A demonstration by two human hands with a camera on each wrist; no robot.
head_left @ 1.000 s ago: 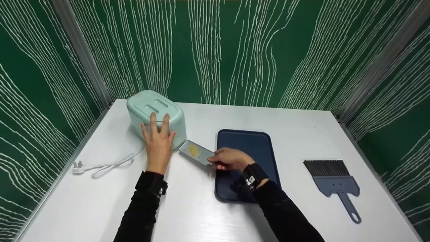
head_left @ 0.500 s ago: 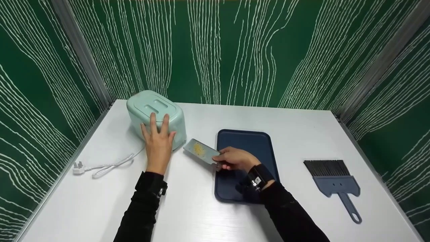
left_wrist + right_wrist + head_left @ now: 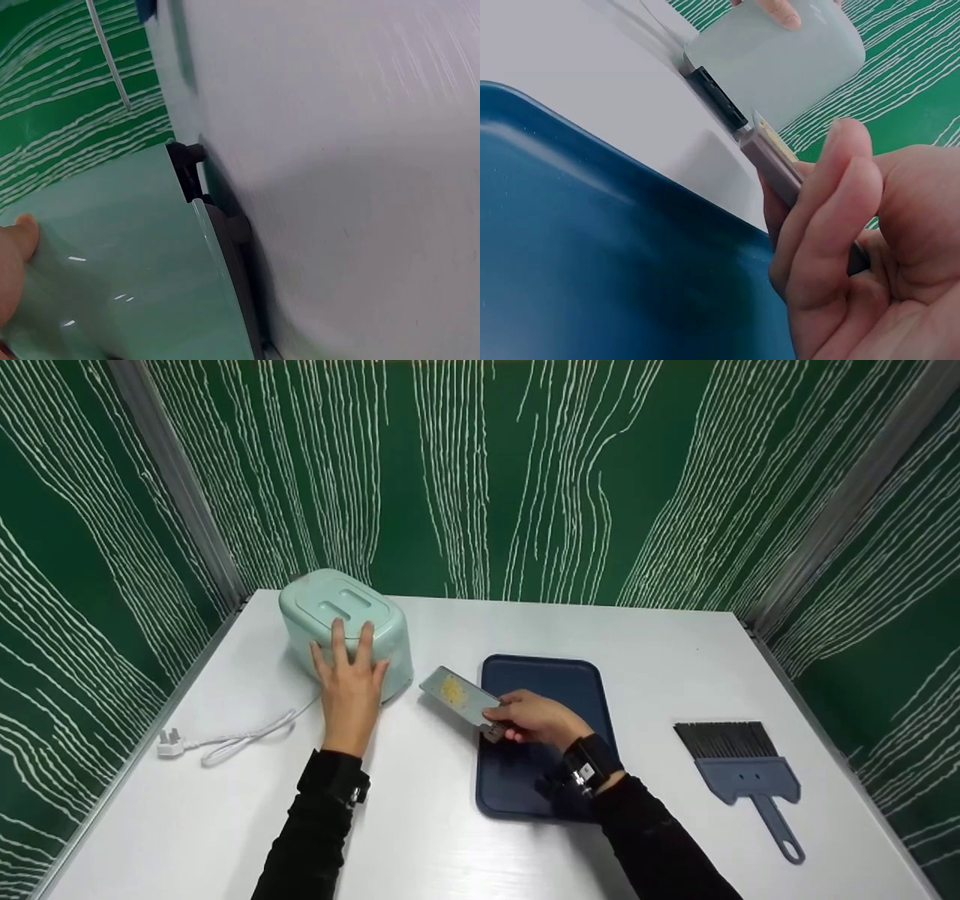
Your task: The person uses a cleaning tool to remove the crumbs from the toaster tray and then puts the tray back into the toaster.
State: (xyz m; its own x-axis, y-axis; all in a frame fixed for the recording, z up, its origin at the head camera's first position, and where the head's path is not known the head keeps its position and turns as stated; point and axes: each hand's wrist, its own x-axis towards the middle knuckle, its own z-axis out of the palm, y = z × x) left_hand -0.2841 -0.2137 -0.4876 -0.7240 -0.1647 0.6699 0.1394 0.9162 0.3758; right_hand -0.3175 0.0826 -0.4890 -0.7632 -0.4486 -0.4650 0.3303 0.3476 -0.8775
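A mint-green toaster (image 3: pixel 390 656) stands at the back left of the white table. My left hand (image 3: pixel 351 690) rests on its near side with spread fingers, two of them reaching its top edge. In the left wrist view the toaster's smooth wall (image 3: pixel 127 255) and a fingertip show. My right hand (image 3: pixel 540 716) pinches one end of a thin metal crumb tray (image 3: pixel 472 706), which bears yellow crumbs (image 3: pixel 452 690). The tray is apart from the toaster, its near end over the left edge of a dark blue tray (image 3: pixel 547 675). From the right wrist, my curled fingers (image 3: pixel 832 202) hide much of the crumb tray.
A blue-handled brush (image 3: pixel 750 780) with black bristles lies at the right. The toaster's white cord and plug (image 3: pixel 171 744) lie at the left. Green walls with white lines (image 3: pixel 487 472) enclose the table's back and sides.
The right hand has drawn the crumb tray away from the toaster, rightward toward and partly over the blue tray. The left hand has stayed on the toaster.
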